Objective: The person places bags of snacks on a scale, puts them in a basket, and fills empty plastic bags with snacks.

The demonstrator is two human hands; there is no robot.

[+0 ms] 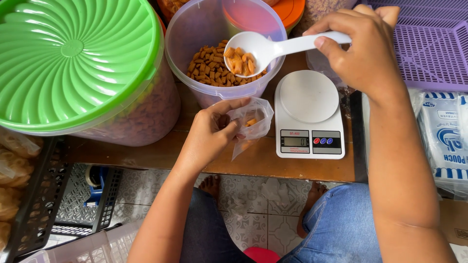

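My right hand grips the handle of a white plastic spoon loaded with orange ridged snacks, its bowl hovering over the rim of a clear tub that holds more of the same snacks. Just below, my left hand pinches open a small clear plastic bag with a few snack pieces inside. The bag hangs in front of the tub, left of a white digital kitchen scale whose round platform is bare.
A large clear tub with a green swirl lid fills the left. A purple plastic basket and packs of pouches lie right. All rest on a low wooden table. Black crate lower left; my knees and feet below.
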